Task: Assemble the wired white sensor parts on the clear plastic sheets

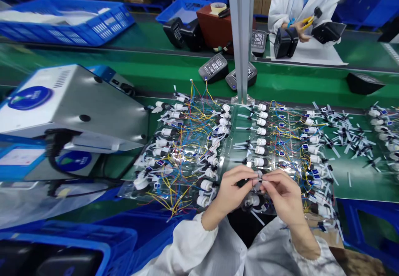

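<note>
Left hand point(232, 190) and right hand point(282, 197) are pinching a small dark wired part point(258, 180), both grips closed on it — just above rows of white wired fittings point(261, 131) on a green worktop point(358, 188).

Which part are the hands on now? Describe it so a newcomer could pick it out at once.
From the grey metal post on the green bench, look down to the clear plastic pack of wired white fittings. At its near edge, the left hand and right hand pinch a small round fitting. It alone is held up; its neighbours lie in the pack.
</note>
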Demonstrator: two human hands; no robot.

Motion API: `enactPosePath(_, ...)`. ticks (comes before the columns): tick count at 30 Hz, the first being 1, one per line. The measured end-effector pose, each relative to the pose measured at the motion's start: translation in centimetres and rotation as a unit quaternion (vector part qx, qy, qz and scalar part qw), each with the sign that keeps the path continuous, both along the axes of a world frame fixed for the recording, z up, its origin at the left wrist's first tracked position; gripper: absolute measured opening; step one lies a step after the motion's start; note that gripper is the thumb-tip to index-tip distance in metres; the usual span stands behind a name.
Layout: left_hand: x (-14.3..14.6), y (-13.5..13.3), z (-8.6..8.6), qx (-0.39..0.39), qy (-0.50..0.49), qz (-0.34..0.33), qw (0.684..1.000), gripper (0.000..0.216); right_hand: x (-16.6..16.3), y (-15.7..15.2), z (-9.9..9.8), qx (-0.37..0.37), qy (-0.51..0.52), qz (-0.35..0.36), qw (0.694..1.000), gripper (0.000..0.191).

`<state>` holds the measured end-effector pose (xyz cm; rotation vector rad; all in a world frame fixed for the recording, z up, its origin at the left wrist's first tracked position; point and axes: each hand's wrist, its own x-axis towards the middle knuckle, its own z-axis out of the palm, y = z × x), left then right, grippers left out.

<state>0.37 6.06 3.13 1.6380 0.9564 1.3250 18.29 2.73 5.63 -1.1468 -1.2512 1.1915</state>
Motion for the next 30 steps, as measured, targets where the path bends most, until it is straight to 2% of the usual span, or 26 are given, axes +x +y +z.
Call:
enactPosePath(5,0.1,-0.1,-0.5,-0.025,-0.032,-0.005,0.999,0.016,0.3,-0.1,-0.3,-0.001,-0.001,0.002,1.000,0.007)
enactPosePath(16,0.2,0.1,-0.2,0.006,-0.037,-0.007,0.999,0.013,0.6,0.1,0.3,0.015,-0.034,0.015,0.999,0.011)
enactPosePath(22,0.5,-0.1,-0.3,0.010,-0.050,-0.028,0.998,0.017,0.2,-0.1,-0.7,-0.005,-0.014,0.021,1.000,0.009)
enactPosePath(27,0.3,0.0,0.3,-0.015,-0.004,-0.023,1.000,0.010,0.2,-0.7,-1.5,-0.020,0.015,-0.025,0.999,0.008)
enactPosePath(30,0.1,0.0,0.8,-0.018,0.011,-0.034,0.999,0.008,0.6,-0.9,-1.2,-0.006,0.007,-0.019,1.000,0.006)
